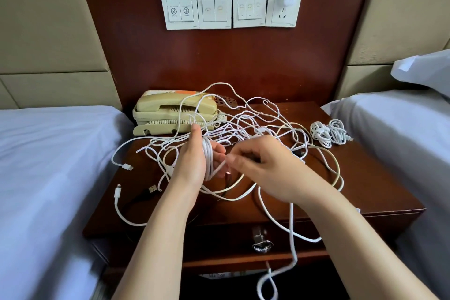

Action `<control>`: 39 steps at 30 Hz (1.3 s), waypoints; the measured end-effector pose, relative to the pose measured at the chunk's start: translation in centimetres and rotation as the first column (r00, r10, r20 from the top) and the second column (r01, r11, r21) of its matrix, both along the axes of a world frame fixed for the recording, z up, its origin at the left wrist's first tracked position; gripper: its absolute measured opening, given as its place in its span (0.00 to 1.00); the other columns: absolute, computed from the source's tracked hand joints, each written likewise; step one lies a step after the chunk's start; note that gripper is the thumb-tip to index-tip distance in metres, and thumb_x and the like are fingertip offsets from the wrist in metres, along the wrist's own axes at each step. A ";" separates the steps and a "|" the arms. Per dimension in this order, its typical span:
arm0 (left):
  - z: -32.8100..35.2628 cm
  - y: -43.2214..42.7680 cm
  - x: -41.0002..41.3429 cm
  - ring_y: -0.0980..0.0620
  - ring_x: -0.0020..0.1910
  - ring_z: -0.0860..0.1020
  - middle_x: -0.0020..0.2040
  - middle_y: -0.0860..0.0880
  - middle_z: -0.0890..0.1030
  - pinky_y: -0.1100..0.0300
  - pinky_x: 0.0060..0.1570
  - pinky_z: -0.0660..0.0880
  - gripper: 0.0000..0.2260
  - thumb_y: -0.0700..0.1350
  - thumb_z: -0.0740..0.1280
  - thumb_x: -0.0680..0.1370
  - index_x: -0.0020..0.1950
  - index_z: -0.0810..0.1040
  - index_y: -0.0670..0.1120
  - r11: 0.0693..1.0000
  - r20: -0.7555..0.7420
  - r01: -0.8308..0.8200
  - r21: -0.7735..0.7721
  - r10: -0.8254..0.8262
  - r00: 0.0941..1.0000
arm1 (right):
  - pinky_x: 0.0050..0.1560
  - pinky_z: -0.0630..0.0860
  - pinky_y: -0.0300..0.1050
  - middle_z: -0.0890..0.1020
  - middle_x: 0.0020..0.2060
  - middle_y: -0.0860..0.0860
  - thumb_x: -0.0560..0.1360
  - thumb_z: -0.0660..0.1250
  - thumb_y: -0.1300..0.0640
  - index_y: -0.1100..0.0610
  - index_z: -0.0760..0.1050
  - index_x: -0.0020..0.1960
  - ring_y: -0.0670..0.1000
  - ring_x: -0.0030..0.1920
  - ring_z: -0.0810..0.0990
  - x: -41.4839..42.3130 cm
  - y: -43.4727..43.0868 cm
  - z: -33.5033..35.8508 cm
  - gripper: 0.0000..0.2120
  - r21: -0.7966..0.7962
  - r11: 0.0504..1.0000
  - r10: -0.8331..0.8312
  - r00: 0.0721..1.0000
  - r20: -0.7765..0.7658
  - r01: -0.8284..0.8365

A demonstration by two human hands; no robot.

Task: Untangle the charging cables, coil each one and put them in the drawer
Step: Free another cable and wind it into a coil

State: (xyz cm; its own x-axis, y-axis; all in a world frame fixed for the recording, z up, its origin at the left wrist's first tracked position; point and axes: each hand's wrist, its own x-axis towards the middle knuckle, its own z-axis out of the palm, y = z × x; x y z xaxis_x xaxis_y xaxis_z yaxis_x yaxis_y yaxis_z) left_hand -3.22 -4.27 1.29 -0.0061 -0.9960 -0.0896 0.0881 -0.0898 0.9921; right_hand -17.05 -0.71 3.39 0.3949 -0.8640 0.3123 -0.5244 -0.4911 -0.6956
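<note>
A tangle of white charging cables (246, 126) sprawls across the dark wooden nightstand (365, 178). My left hand (194, 158) stands upright over the middle of the top, with several turns of one white cable wound round its palm as a coil (208, 156). My right hand (263, 168) pinches the loose strand of that cable just right of the coil. One white cable (292, 231) hangs over the front edge past the drawer (243, 243), whose metal handle (261, 241) shows below. Two coiled white cables (328, 133) lie at the right rear of the top.
A beige telephone (168, 112) sits at the back left of the nightstand, with cables draped over it. Beds with pale sheets flank the nightstand, left (48, 165) and right (401, 141). Wall switches and a socket with a charger plug (287, 0) are above.
</note>
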 end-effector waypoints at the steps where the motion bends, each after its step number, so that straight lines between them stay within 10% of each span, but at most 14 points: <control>1: -0.1 0.1 -0.1 0.51 0.22 0.75 0.23 0.47 0.77 0.64 0.24 0.72 0.31 0.59 0.44 0.81 0.36 0.76 0.40 1.000 0.028 0.019 -0.014 -0.018 0.999 | 0.27 0.60 0.34 0.70 0.21 0.43 0.79 0.63 0.56 0.52 0.77 0.34 0.44 0.24 0.64 -0.1 -0.2 -0.1 0.15 -0.022 0.999 -0.023 0.999 0.037 0.023; 8: -0.2 1.3 -1.4 0.51 0.22 0.72 0.24 0.45 0.75 0.64 0.24 0.68 0.33 0.61 0.44 0.81 0.31 0.75 0.40 0.967 0.030 0.256 0.010 -0.256 0.966 | 0.32 0.66 0.29 0.73 0.20 0.43 0.77 0.65 0.59 0.55 0.73 0.31 0.40 0.25 0.73 -0.5 -0.9 -1.0 0.15 -0.098 0.979 -0.158 0.972 0.176 0.177; 11: 0.0 1.6 -1.5 0.51 0.21 0.71 0.25 0.45 0.73 0.64 0.23 0.67 0.32 0.61 0.45 0.80 0.36 0.75 0.38 0.936 0.017 0.350 0.031 -0.351 0.936 | 0.33 0.72 0.43 0.78 0.24 0.50 0.75 0.69 0.55 0.58 0.75 0.34 0.47 0.27 0.76 -0.8 -1.5 -1.3 0.12 -0.101 0.972 -0.191 0.961 0.198 0.214; 24: 0.5 2.6 -1.0 0.57 0.18 0.62 0.22 0.50 0.65 0.66 0.21 0.59 0.19 0.54 0.58 0.75 0.32 0.71 0.41 0.837 -0.088 0.546 -0.017 -0.545 0.833 | 0.22 0.56 0.34 0.62 0.26 0.53 0.73 0.63 0.47 0.60 0.71 0.36 0.44 0.24 0.57 -1.8 -2.8 -3.1 0.16 0.412 0.903 -0.111 0.854 0.508 -0.127; 32: 0.4 2.1 -0.2 0.57 0.18 0.62 0.21 0.50 0.66 0.67 0.19 0.59 0.22 0.49 0.51 0.82 0.34 0.70 0.40 0.931 -0.288 0.363 -0.031 -0.356 0.889 | 0.21 0.54 0.34 0.60 0.24 0.48 0.81 0.56 0.49 0.60 0.73 0.37 0.44 0.23 0.56 -1.0 -2.4 -3.7 0.20 0.584 0.812 -0.144 0.965 0.218 -0.011; 39: 0.5 1.1 0.2 0.57 0.18 0.65 0.21 0.51 0.68 0.67 0.18 0.62 0.21 0.51 0.51 0.82 0.37 0.70 0.40 0.987 -0.425 0.156 0.022 -0.132 0.896 | 0.32 0.66 0.45 0.72 0.29 0.56 0.80 0.59 0.49 0.56 0.82 0.40 0.55 0.29 0.67 0.1 -1.0 -3.3 0.18 0.322 0.945 0.003 0.977 -0.212 0.067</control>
State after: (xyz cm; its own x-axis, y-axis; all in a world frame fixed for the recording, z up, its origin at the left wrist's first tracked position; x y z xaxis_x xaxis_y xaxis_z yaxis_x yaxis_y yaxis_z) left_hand -3.02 -3.19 1.76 -0.1983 -0.9749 -0.1008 0.4780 -0.1860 0.8584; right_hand -16.94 -1.70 0.07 0.3912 -0.9174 -0.0733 -0.6852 -0.2371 -0.6887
